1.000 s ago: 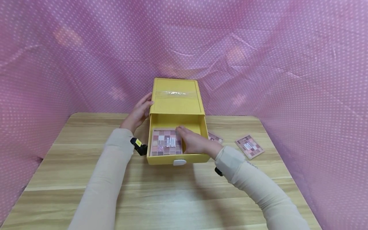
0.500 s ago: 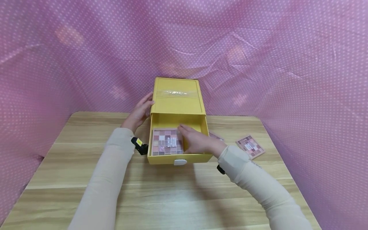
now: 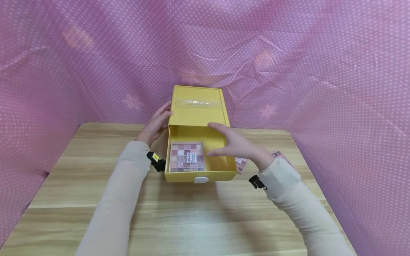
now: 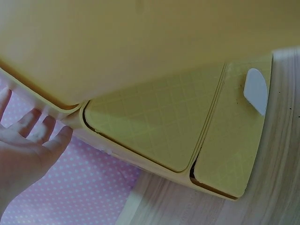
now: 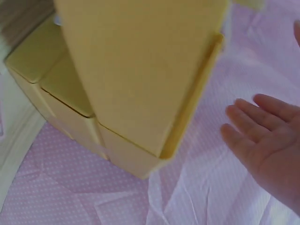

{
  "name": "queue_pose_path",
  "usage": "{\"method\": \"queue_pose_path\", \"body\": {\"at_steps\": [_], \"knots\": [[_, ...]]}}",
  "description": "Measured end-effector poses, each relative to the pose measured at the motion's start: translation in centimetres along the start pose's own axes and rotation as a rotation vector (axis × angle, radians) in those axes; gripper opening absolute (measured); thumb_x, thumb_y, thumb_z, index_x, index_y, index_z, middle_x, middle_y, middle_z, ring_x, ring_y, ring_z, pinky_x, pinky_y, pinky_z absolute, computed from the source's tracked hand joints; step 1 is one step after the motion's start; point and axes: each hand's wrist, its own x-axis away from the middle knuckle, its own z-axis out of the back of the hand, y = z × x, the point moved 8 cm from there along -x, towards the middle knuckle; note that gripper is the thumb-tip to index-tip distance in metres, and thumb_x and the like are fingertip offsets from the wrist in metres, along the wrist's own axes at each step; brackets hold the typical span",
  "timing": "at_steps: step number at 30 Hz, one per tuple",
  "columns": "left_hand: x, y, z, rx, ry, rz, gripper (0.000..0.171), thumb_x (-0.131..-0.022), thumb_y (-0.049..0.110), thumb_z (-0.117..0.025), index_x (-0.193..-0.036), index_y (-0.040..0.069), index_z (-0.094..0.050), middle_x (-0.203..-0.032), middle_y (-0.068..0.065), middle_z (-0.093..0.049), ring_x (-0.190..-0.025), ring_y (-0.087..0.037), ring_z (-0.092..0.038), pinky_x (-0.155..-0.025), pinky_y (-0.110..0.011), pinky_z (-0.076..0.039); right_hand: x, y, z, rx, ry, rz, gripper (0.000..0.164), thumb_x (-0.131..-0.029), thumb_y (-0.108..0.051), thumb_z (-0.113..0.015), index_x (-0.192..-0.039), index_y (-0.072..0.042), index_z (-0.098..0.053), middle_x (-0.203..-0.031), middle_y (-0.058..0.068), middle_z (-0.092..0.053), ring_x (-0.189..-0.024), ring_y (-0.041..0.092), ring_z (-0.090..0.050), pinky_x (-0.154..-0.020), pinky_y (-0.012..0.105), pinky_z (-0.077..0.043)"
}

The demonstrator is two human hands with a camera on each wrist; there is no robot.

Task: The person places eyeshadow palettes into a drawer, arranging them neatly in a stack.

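A yellow drawer unit (image 3: 198, 115) stands on the table, its top drawer (image 3: 217, 165) pulled out toward me. Inside that drawer, at the left, an eyeshadow palette (image 3: 187, 157) lies face up with "BACK" on its lid. My left hand (image 3: 156, 124) rests against the unit's left side; in the left wrist view its extended fingers reach the cabinet edge. Over the right half of the drawer, my right hand (image 3: 237, 142) spreads thumb and fingers apart and holds nothing. The right wrist view shows this hand (image 5: 276, 145) open, beyond the drawer's edge.
Right of the unit, a second palette (image 3: 241, 164) lies on the table, partly hidden by the drawer and hand. Another palette (image 3: 280, 155) shows behind the right sleeve. Lower drawers (image 4: 150, 117) sit closed under the top one. A pink dotted cloth (image 3: 128, 64) hangs around the table.
My right hand has lifted off the palette's right edge and moved right and up, its fingers spreading. The left hand stays against the unit, and the palette stays in the drawer.
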Motion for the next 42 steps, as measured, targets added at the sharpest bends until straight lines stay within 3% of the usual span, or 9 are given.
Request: {"method": "queue_pose_path", "body": {"at_steps": [4,10,16,19,24,31,36,42], "knots": [[-0.3,0.0,0.0,-0.012,0.006,0.004,0.058,-0.087,0.010,-0.045,-0.138,0.018,-0.019,-0.141,-0.003,-0.018,-0.118,-0.023,-0.032,-0.094,-0.031,-0.032,0.4,0.2,3.1,-0.141,0.205,0.025,0.069,-0.070,-0.025,-0.071,-0.128,-0.004,-0.038,-0.128,0.008,-0.041,-0.116,0.019,-0.036,-0.097,0.036,-0.026],[-0.5,0.0,0.0,-0.006,0.004,0.001,0.059,-0.087,0.010,-0.045,-0.139,0.017,-0.018,-0.141,-0.004,-0.017,-0.119,-0.024,-0.031,-0.094,-0.031,-0.032,1.1,1.4,6.4,-0.343,0.513,0.123,0.049,-0.071,0.001,-0.067,-0.115,0.006,-0.048,-0.113,0.019,-0.051,-0.104,0.026,-0.047,-0.092,0.035,-0.034],[-0.6,0.0,0.0,-0.027,0.004,0.000,0.058,-0.088,0.010,-0.045,-0.139,0.017,-0.018,-0.141,-0.004,-0.018,-0.117,-0.024,-0.034,-0.090,-0.030,-0.036,2.1,3.7,8.1,-0.428,0.792,0.158,0.035,-0.072,0.008,-0.062,-0.104,0.012,-0.050,-0.103,0.023,-0.055,-0.094,0.032,-0.051,-0.086,0.036,-0.039],[-0.7,0.0,0.0,-0.035,-0.002,-0.003,0.057,-0.088,0.009,-0.043,-0.139,0.017,-0.018,-0.141,-0.005,-0.019,-0.115,-0.024,-0.036,-0.086,-0.029,-0.039,2.5,5.0,8.5,-0.436,0.880,0.143,0.032,-0.073,0.008,-0.061,-0.102,0.013,-0.050,-0.099,0.025,-0.056,-0.090,0.032,-0.052,-0.084,0.038,-0.041],[-0.8,0.0,0.2,-0.040,0.002,-0.004,0.056,-0.088,0.010,-0.043,-0.139,0.017,-0.019,-0.140,-0.005,-0.020,-0.113,-0.024,-0.038,-0.083,-0.028,-0.041,2.9,7.5,8.4,-0.479,0.933,0.062,0.032,-0.074,0.003,-0.062,-0.102,0.012,-0.050,-0.099,0.028,-0.054,-0.089,0.030,-0.052,-0.083,0.038,-0.041],[-0.7,-0.1,0.2,-0.039,0.017,-0.005,0.057,-0.087,0.010,-0.045,-0.138,0.018,-0.020,-0.140,-0.004,-0.020,-0.115,-0.025,-0.036,-0.088,-0.031,-0.037,3.3,11.1,7.0,-0.568,0.903,-0.078,0.039,-0.077,-0.004,-0.063,-0.111,0.007,-0.048,-0.104,0.016,-0.054,-0.098,0.030,-0.048,-0.089,0.034,-0.037],[-0.4,-0.2,0.0,-0.031,0.024,-0.010,0.057,-0.087,0.010,-0.045,-0.138,0.018,-0.020,-0.140,-0.004,-0.021,-0.115,-0.025,-0.037,-0.088,-0.031,-0.038,3.7,13.9,5.3,-0.508,0.849,-0.156,0.049,-0.077,-0.012,-0.064,-0.119,0.003,-0.043,-0.114,0.013,-0.050,-0.106,0.024,-0.044,-0.093,0.033,-0.031],[0.1,-0.2,-0.2,-0.028,0.030,-0.020,0.056,-0.087,0.009,-0.045,-0.138,0.017,-0.021,-0.140,-0.004,-0.022,-0.114,-0.024,-0.038,-0.086,-0.029,-0.039,4.2,16.7,2.5,-0.410,0.789,-0.266,0.061,-0.076,-0.018,-0.066,-0.126,0.001,-0.035,-0.122,0.014,-0.043,-0.112,0.025,-0.036,-0.097,0.037,-0.024]]}}
